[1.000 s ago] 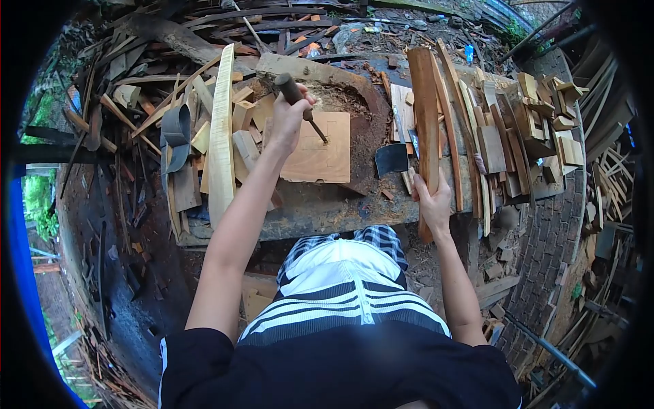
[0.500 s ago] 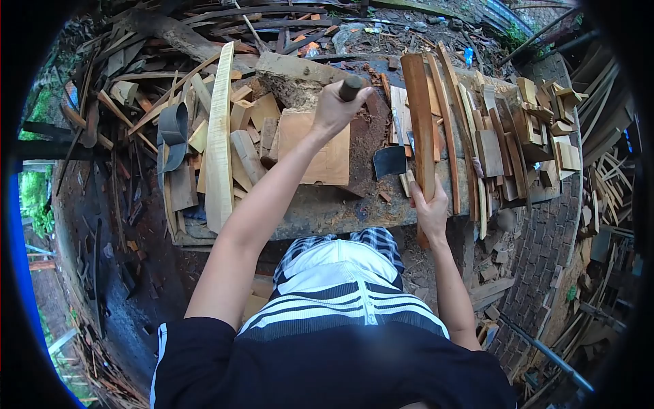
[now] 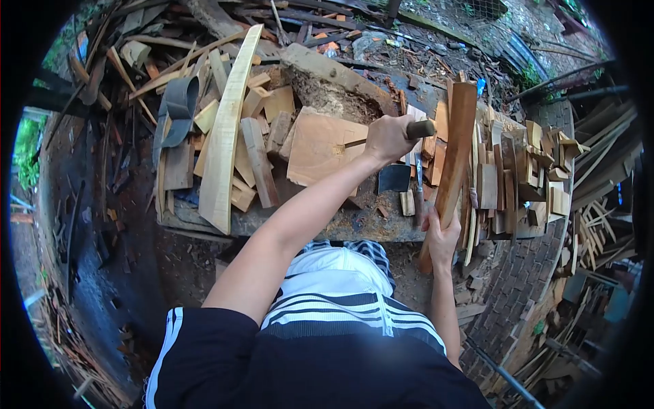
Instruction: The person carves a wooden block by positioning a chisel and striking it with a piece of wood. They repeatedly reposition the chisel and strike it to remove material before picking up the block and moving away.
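Observation:
My left hand (image 3: 393, 140) is wrapped around the round dark handle of a chisel (image 3: 355, 143). The chisel's thin blade points left, its tip over a small pale notch in a flat wooden block (image 3: 317, 153). On the right, my right hand (image 3: 442, 235) grips the lower part of a long brown wooden bar (image 3: 457, 150), which stands out away from me beside the chisel handle. Between the block and the bar lies a small dark flat piece (image 3: 394, 178).
A long pale curved board (image 3: 231, 129) leans over offcuts at the bench's left, beside a bent grey strip (image 3: 180, 112). Stacked wood strips and small blocks (image 3: 538, 163) crowd the right end. Scrap wood surrounds the bench (image 3: 327, 225).
The chisel has tilted from handle-up towards me to lying over, its blade now showing. The view has swung, and both hands with chisel and bar appear further right.

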Tool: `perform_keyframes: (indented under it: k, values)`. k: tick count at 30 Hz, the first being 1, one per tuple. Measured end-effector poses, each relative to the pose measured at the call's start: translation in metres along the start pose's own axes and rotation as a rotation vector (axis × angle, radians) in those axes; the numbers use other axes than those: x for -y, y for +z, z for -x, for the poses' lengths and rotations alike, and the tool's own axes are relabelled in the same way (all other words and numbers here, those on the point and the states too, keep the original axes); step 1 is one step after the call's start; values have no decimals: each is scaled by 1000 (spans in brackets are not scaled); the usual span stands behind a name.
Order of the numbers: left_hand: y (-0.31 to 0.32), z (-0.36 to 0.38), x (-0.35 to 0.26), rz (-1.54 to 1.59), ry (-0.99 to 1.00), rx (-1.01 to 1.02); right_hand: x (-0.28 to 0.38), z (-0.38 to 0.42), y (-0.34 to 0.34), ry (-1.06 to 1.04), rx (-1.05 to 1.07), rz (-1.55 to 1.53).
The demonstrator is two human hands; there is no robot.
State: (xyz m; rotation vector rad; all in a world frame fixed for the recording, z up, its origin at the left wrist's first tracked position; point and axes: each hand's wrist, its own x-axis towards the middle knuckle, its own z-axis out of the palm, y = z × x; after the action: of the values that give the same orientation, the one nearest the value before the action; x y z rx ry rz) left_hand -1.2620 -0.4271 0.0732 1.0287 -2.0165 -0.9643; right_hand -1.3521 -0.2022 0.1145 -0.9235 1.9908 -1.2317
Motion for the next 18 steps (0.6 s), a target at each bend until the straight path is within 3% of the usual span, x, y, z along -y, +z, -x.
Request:
perform_keyframes:
  k: [16,18]
  values:
    - [-3,-10,2,37,-122,-48,28,-13,4,-9,-20,31]
    - [-3,-8,1,49,-122,-33,34,-20,0,-124,-75,-13]
